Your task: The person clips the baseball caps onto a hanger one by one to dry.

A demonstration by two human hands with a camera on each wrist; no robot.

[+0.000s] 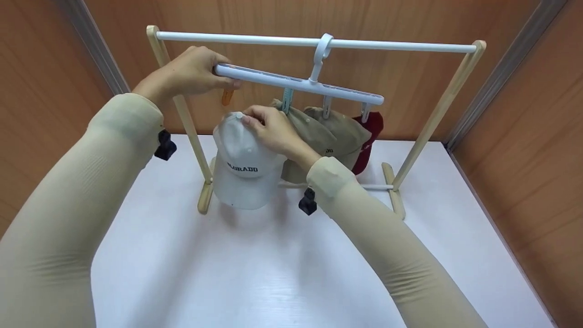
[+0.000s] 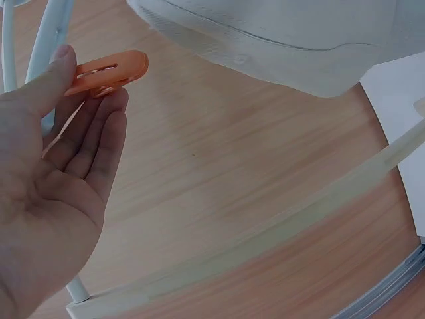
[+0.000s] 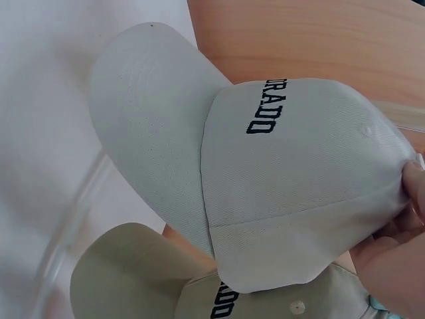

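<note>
My left hand (image 1: pixel 193 73) is at the left end of a pale blue clip hanger (image 1: pixel 273 80), pinching an orange clip (image 2: pixel 114 72) between thumb and fingers. The clip hangs below the hanger bar. Under it, my right hand (image 1: pixel 278 132) grips the top of a white baseball cap (image 3: pixel 279 173), which has dark lettering and its brim pointing down. The crown lies just below the orange clip, apart from it in the left wrist view. Khaki caps (image 1: pixel 350 132) hang beside it from a teal clip (image 1: pixel 287 99) and a grey clip (image 1: pixel 327 107). A dark red cap (image 1: pixel 374 125) hangs at the right end.
The hanger's hook (image 1: pixel 322 50) loops over the white rail (image 1: pixel 401 45) of a stand with wooden legs (image 1: pixel 439 114). The stand is on a white table (image 1: pixel 255 273). Wood-grain panels (image 1: pixel 410 18) enclose the back and sides.
</note>
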